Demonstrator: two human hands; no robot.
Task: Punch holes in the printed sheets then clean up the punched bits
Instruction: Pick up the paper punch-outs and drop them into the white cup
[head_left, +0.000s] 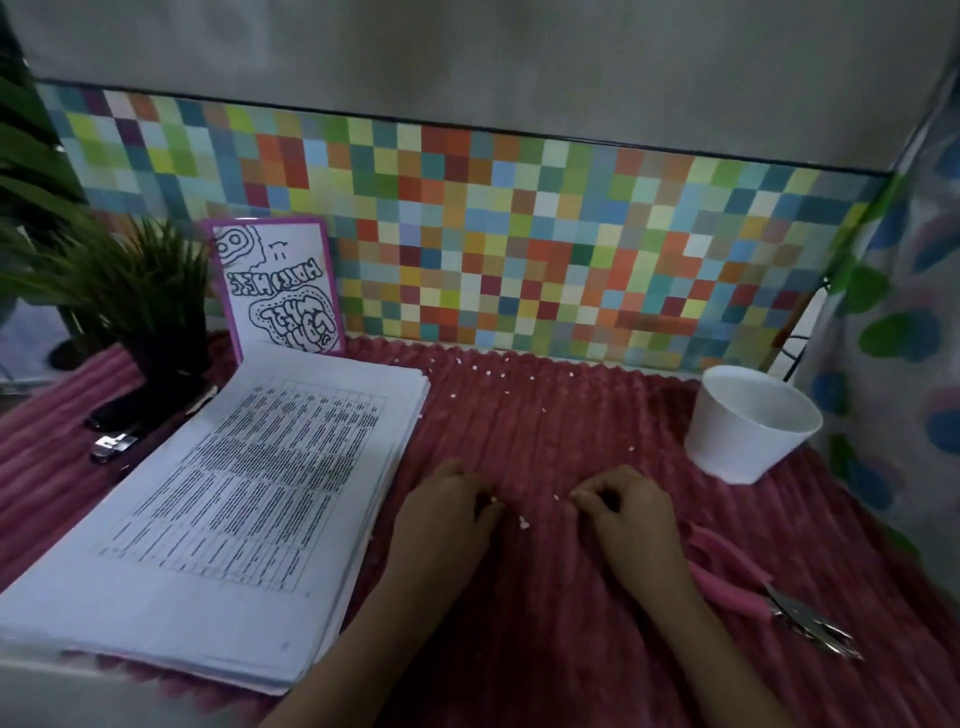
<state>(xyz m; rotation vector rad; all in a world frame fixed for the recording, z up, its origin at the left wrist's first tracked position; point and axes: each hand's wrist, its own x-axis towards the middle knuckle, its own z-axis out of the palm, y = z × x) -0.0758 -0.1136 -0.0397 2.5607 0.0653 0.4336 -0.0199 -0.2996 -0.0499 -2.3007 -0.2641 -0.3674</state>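
Low at the front middle of the ribbed pink cloth (545, 441), left hand (447, 512) knuckles up, fingers curled under, tips at a white speck. Close beside it but apart, right hand (618, 506) likewise curled, fingertips down on the cloth next to another speck. Impossible to tell for either: pinching a bit or merely touching it. Loose punched bits (524, 524) between the two hands, more strewn thinly toward the far edge of the cloth. To the left, just beside the left hand, stack of printed sheets (249, 499) lying flat, table of text uppermost. At far right, white cup (753, 421) upright, well apart from the hands. Just right of the right forearm, pink-handled punch (748, 577) flat on the cloth. Behind the stack, black and metal tool (117, 434), potted plant (130, 291) and drawn card (278, 286) leaning against the checkered wall (519, 244).
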